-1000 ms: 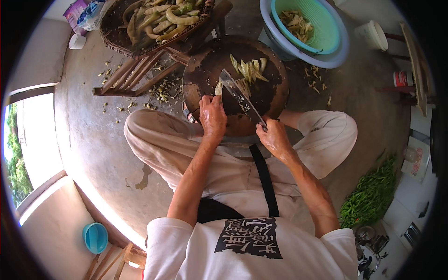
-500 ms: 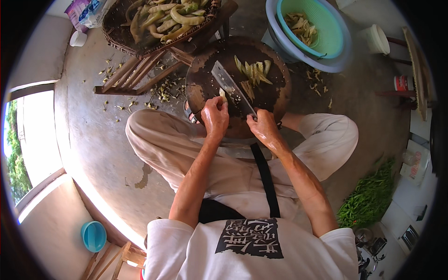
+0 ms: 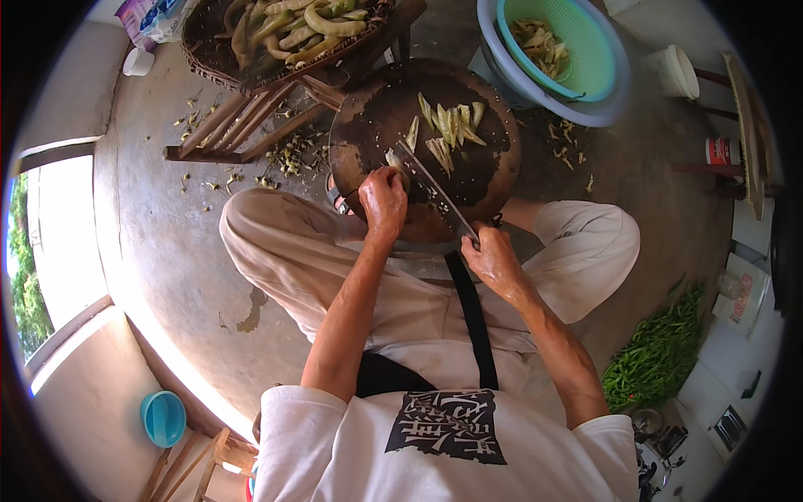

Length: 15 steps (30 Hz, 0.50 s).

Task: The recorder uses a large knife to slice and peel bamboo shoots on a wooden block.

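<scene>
My right hand (image 3: 495, 261) grips the handle of a cleaver (image 3: 441, 199), whose blade slants up and left over a round wooden chopping block (image 3: 358, 134). Beside the blade, my left hand (image 3: 384, 201) is closed around a pale pepper (image 3: 393, 158), its end poking out at the cleaver's far tip. Cut pepper strips (image 3: 452, 125) lie in a loose group on the far right part of the block. One strip (image 3: 412, 132) rests apart, just beyond the blade tip. Small pale seeds dot the blade and the wood.
A wicker basket (image 3: 196, 57) of long pale-green peppers stands at the far left on a wooden stool (image 3: 242, 130). At the far right, a green colander (image 3: 604, 58) with pepper pieces sits inside a blue basin (image 3: 621, 88). Trimmings litter the floor; green chillies (image 3: 657, 351) lie at right.
The cleaver has shifted a little nearer and right, turning more edge-on. A strip now lies separate beyond its tip, and my right hand has moved slightly right and nearer.
</scene>
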Each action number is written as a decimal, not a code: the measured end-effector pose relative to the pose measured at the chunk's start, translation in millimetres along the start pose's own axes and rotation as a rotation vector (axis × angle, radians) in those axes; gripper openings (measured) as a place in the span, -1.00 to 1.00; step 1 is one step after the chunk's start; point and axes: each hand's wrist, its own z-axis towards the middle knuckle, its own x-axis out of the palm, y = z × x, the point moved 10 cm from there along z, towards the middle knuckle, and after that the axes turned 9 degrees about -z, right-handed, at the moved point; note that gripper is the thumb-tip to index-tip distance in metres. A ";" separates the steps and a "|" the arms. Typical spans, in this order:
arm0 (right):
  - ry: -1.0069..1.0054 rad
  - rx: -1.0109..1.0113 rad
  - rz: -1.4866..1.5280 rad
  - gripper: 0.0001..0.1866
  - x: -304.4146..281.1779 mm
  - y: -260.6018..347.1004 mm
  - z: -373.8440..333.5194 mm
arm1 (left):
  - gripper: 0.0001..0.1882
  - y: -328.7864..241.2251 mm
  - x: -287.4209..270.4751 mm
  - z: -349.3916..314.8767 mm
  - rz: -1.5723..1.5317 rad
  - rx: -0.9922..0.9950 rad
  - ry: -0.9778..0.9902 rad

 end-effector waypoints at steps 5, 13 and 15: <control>0.057 0.019 0.006 -0.82 6.2 4.7 7.8 | -0.81 2.7 -1.1 0.7 0.036 -0.012 0.008; -0.103 -0.003 0.062 -0.81 27.0 10.8 38.2 | -0.82 -6.7 -4.1 2.5 0.166 -0.040 0.079; -0.119 -0.018 0.103 -0.80 24.0 6.4 37.3 | -0.82 -1.5 -7.0 2.0 0.165 0.016 0.054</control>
